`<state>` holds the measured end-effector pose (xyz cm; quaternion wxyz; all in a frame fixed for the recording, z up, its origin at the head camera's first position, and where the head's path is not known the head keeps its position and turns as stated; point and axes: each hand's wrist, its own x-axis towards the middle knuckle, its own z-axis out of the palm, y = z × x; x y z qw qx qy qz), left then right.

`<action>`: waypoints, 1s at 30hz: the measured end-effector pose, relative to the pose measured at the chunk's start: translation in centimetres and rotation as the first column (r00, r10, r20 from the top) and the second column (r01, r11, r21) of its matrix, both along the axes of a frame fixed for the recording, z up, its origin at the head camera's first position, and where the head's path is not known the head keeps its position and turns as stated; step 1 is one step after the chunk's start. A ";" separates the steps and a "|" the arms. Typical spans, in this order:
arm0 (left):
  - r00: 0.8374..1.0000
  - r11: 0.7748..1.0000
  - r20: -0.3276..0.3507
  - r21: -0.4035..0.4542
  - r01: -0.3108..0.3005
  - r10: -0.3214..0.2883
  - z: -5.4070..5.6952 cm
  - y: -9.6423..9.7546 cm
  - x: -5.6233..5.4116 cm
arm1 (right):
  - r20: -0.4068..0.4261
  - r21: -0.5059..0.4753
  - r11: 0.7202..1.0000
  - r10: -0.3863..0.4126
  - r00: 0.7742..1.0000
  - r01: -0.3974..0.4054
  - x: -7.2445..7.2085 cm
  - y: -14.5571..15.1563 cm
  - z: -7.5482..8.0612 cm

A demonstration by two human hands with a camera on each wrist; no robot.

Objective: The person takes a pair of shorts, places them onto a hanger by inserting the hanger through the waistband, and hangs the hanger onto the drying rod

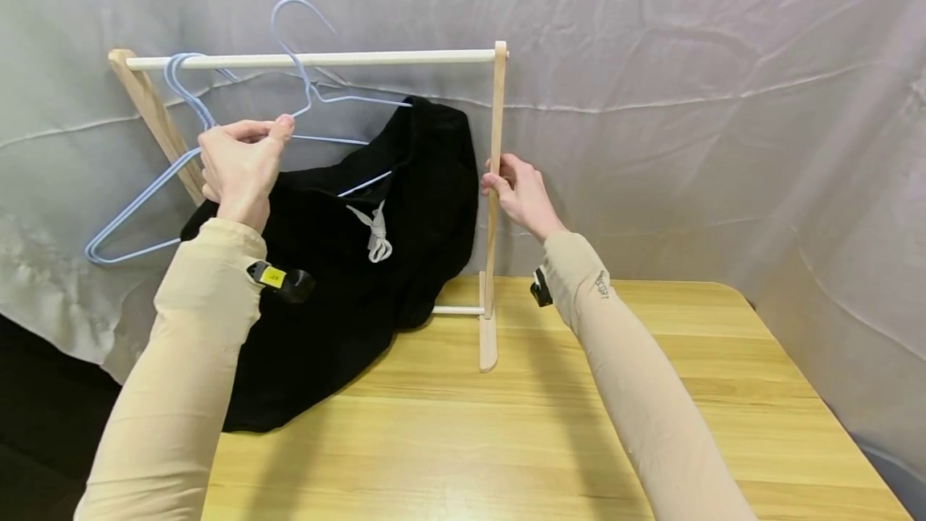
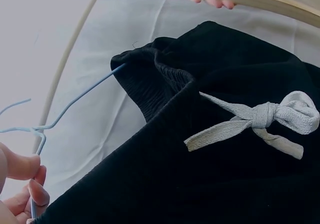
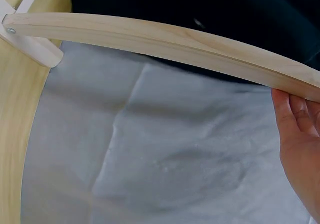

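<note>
My left hand (image 1: 242, 163) pinches a light blue wire hanger (image 2: 92, 87) by its shoulder wire, just below the neck. The hanger's hook (image 1: 278, 13) rises above the white rail (image 1: 405, 57), its tip higher than the rail in the head view. Black drawstring pants (image 1: 427, 207) hang from this hanger, the waistband spread over its right end, with a white bow (image 2: 262, 115) at the front. My right hand (image 1: 524, 195) holds the wooden side post (image 1: 497, 127) of the rack between thumb and fingers. Part of the hanger is hidden behind the left hand and inside the waistband.
More blue hangers (image 1: 137, 203) hang at the rail's left end, beside the left wooden post (image 1: 155, 115). The rack's foot (image 1: 488, 344) stands on the wooden table (image 1: 694, 392). A grey cloth (image 1: 687, 103) drapes behind, and the pants' lower part spreads over the table.
</note>
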<state>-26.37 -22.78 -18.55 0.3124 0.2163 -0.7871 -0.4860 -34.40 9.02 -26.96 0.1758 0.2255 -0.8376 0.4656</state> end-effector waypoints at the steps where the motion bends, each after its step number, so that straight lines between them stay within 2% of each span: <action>1: 1.000 1.000 0.009 -0.010 0.006 -0.006 -0.1 0.1 -0.1 | 0.000 -0.002 1.000 0.002 1.000 -0.002 0.0 0.0 0.0; 9: 0.998 0.998 0.051 -0.044 0.047 -0.045 -0.8 0.9 -0.5 | 0.035 -0.028 0.999 0.020 0.999 -0.019 0.1 0.1 0.0; 16: 0.997 0.998 0.058 -0.050 0.050 -0.047 -1.1 1.0 -0.6 | 0.028 -0.026 0.999 0.022 0.999 -0.021 0.1 0.2 0.0; 30: 0.993 0.994 0.072 -0.050 0.093 -0.090 -2.0 1.3 -0.9 | 0.028 -0.026 1.000 0.016 0.999 -0.015 0.3 0.2 0.1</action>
